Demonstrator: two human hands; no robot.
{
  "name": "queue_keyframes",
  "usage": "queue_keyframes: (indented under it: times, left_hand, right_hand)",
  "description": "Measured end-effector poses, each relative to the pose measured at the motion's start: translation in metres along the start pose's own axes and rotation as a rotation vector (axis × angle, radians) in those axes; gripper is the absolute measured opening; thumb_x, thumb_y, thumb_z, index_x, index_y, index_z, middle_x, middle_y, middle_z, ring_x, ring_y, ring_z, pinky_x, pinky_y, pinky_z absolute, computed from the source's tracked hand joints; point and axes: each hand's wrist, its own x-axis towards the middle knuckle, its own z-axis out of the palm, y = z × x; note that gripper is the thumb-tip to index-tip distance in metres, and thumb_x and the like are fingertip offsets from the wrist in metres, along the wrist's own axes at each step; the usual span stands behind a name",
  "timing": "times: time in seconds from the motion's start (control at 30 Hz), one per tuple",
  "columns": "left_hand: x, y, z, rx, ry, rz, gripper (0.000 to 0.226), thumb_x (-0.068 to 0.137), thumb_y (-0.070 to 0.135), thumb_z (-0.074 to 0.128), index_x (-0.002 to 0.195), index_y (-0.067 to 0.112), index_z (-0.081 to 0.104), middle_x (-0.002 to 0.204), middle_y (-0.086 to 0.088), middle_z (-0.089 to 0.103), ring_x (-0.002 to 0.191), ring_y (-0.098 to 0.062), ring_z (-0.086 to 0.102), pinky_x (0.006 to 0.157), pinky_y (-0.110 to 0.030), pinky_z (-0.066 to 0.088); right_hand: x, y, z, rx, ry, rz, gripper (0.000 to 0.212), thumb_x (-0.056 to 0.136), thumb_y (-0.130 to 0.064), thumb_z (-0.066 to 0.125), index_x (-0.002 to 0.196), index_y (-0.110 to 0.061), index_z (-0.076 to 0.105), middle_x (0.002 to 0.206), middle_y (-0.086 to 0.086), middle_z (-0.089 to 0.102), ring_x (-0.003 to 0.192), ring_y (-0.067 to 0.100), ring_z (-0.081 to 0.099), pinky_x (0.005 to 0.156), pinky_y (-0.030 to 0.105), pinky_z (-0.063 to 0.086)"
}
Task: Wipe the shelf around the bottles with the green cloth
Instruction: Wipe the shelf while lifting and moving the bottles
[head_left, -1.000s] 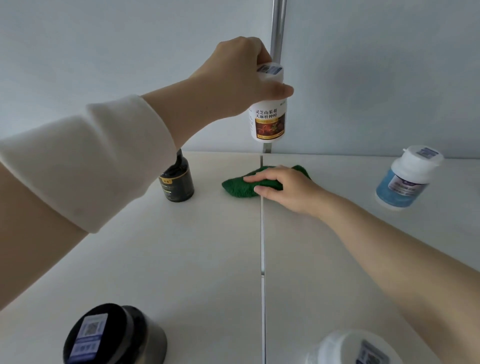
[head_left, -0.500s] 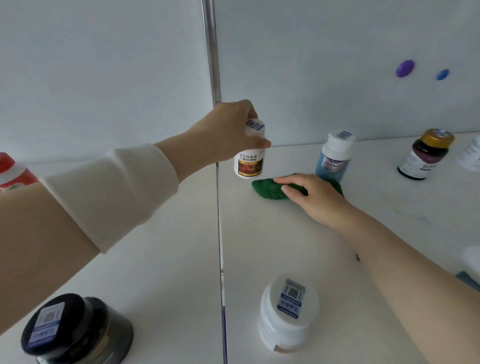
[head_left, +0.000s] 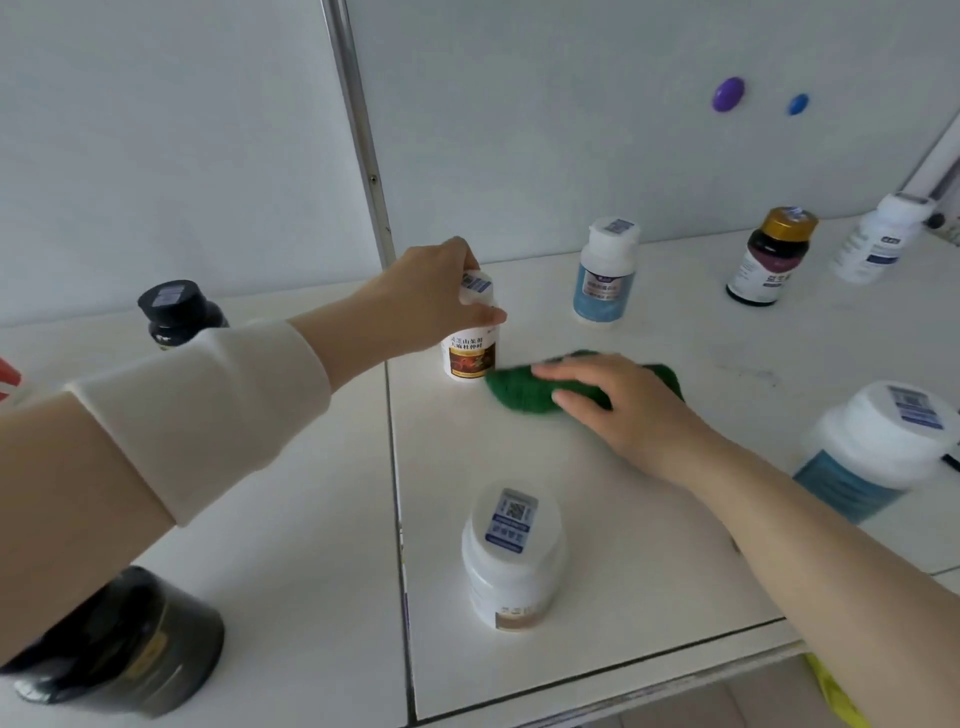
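Green cloth (head_left: 524, 389): bunched on the shelf (head_left: 571, 519), just right of the centre seam, left end at the base of the brown-label bottle (head_left: 470, 356)
Right hand (head_left: 618, 410): flat on the cloth, fingers straight, pressing down with no grip
Left hand (head_left: 431, 296): fingers curled round the cap of the brown-label bottle; can't tell if its base sits on the shelf or just off it
Risk, held bottle: cap-only hold; a sweep left into its base could swing or tip it
Risk, blue-label bottle (head_left: 602, 275): stands near, behind the cloth; a push toward the back could knock it over
Risk, white jar (head_left: 511, 556): close to the front edge, beside the right forearm; pulling the arm back could shove it off
Risk, big blue bottle (head_left: 878, 457): right by the forearm; a wide stroke to the right clips it
Risk, cloth: flat palm only, so it may bunch, slip out and skip patches
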Motion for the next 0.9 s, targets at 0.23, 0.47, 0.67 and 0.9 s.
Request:
queue_keyframes:
  times: [0.23, 0.47, 0.67, 0.9]
  left_hand:
    - [-0.003, -0.001, 0.005, 0.006, 0.04, 0.008, 0.051, 0.084, 0.042, 0.058, 0.122, 0.011, 0.044, 0.113, -0.005, 0.054, 0.091, -0.018, 0.044, 0.069, -0.028, 0.035]
    - [-0.02, 0.011, 0.003, 0.0, 0.159, -0.055, 0.06, 0.086, 0.043, 0.054, 0.134, 0.012, 0.036, 0.14, -0.005, 0.044, 0.125, -0.022, 0.044, 0.094, -0.03, 0.035]
    - [-0.071, 0.083, -0.021, -0.103, 0.472, 0.031, 0.04, 0.087, 0.037, 0.055, 0.12, 0.015, 0.05, 0.118, 0.007, 0.059, 0.101, -0.005, 0.055, 0.079, -0.01, 0.039]
    - [-0.129, 0.174, 0.035, -0.132, 0.23, 0.106, 0.049, 0.08, 0.044, 0.061, 0.121, 0.02, 0.049, 0.115, 0.012, 0.056, 0.098, -0.002, 0.053, 0.076, -0.006, 0.042]
  right_hand:
    - [-0.017, -0.002, 0.006, 0.028, -0.044, -0.005, 0.034, 0.09, -0.018, 0.051, 0.122, -0.028, 0.057, 0.128, -0.011, 0.057, 0.122, 0.006, 0.045, 0.108, 0.025, 0.028]
    - [-0.073, -0.005, -0.003, 0.092, -0.12, -0.07, 0.035, 0.087, -0.023, 0.058, 0.119, -0.035, 0.056, 0.123, -0.015, 0.057, 0.117, -0.001, 0.045, 0.101, 0.011, 0.028]
    - [-0.105, 0.0, -0.011, 0.087, -0.069, -0.157, 0.033, 0.087, -0.024, 0.058, 0.119, -0.03, 0.06, 0.119, -0.014, 0.06, 0.109, -0.003, 0.046, 0.089, 0.001, 0.026]
    - [-0.139, 0.003, -0.012, 0.055, 0.1, -0.198, 0.024, 0.087, -0.024, 0.058, 0.109, -0.026, 0.065, 0.106, -0.006, 0.069, 0.101, 0.012, 0.058, 0.091, 0.028, 0.043]
